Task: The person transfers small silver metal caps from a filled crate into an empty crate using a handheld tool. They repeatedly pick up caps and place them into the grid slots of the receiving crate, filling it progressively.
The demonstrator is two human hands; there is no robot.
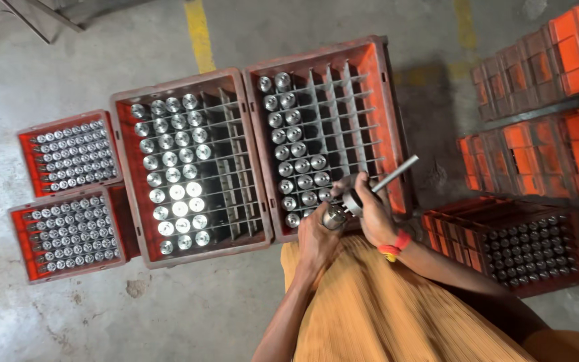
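My left hand [316, 238] grips a short shiny metal cylinder [333, 216] by its body, end face up. My right hand [372, 211] holds a round metal gauge with a long thin rod [391, 175] pressed against the cylinder's top. Both hands hover over the near edge of the right orange crate [391, 100], whose grey dividers hold several similar cylinders in its left columns. A red and yellow thread band circles my right wrist. An orange ribbed cloth covers my lap below.
A second orange crate [125, 194] to the left holds several cylinders in its left half. Two smaller red crates [28, 144] of thin parts stand at far left. A dark-filled crate [571, 221] sits at right, with stacked orange crates [537, 141] behind. Concrete floor with a yellow line [199, 33].
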